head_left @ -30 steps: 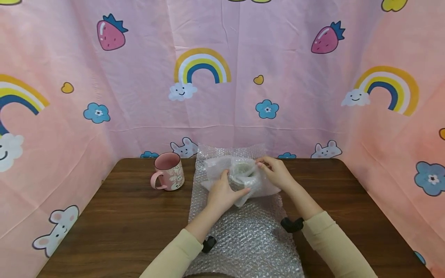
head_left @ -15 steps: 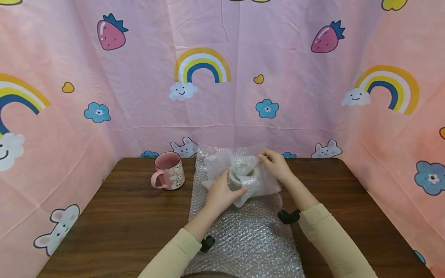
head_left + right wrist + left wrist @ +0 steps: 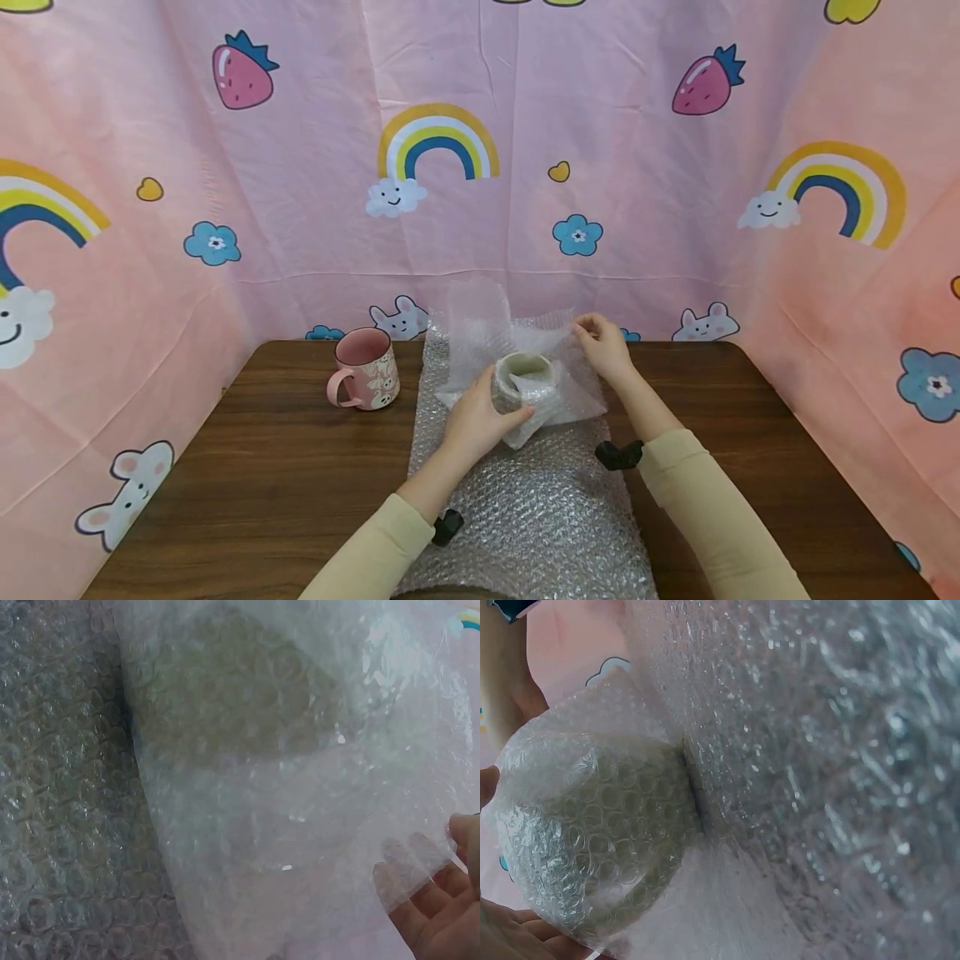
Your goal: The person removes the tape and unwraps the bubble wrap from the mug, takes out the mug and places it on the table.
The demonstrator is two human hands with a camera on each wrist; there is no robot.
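A pale green cup [image 3: 523,363] stands partly wrapped in clear bubble wrap, its round mouth uncovered and one wrap corner tucked over the near rim. My left hand [image 3: 476,421] grips it from the near left, thumb in front. In the left wrist view, the wrapped side of the cup [image 3: 630,817] shows through the bubbles. My right hand [image 3: 606,350], behind and right of the cup, pinches an edge of the bubble wrap [image 3: 543,337]. The right wrist view shows that hand's fingers [image 3: 431,896] partly behind the clear sheet [image 3: 300,825].
Under the cup, a long bubble wrap sheet [image 3: 536,525] runs from the table's back towards its near edge. A pink mug with bunny pictures [image 3: 366,371] stands to the left on the dark wooden table [image 3: 300,483]. A printed pink cloth [image 3: 315,167] encloses the back and sides.
My right hand has moved up and right, drawing the wrap off the cup's mouth, which now shows. A left flap of wrap has risen upright. My left hand stays on the cup.
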